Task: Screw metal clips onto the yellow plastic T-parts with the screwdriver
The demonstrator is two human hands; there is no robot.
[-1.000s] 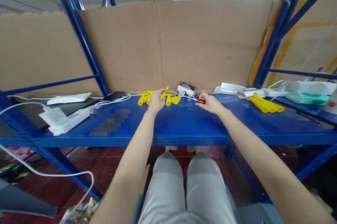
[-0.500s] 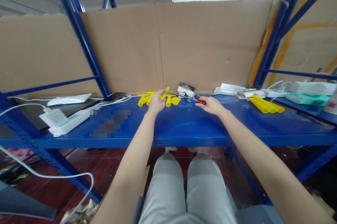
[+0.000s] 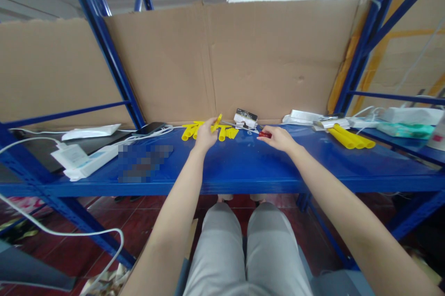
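My left hand is closed on a short yellow tube, which sticks up at a tilt from the fingertips. In my right hand is the red handle of a screwdriver. Its thin metal shaft points left, toward the yellow tube; whether the tip touches the tube I cannot tell. Several other yellow tubes lie beside and behind my left hand. Smaller yellow pieces sit between my hands. Just behind them stands a small black-and-white box.
Longer yellow tubes lie at the right of the blue shelf, near white packets. At left are a white power strip, cables and a dark phone. A cardboard panel closes the back between blue posts.
The screwdriver and my right hand have shifted very slightly left. My left hand keeps its hold on the yellow tube, nearly still.
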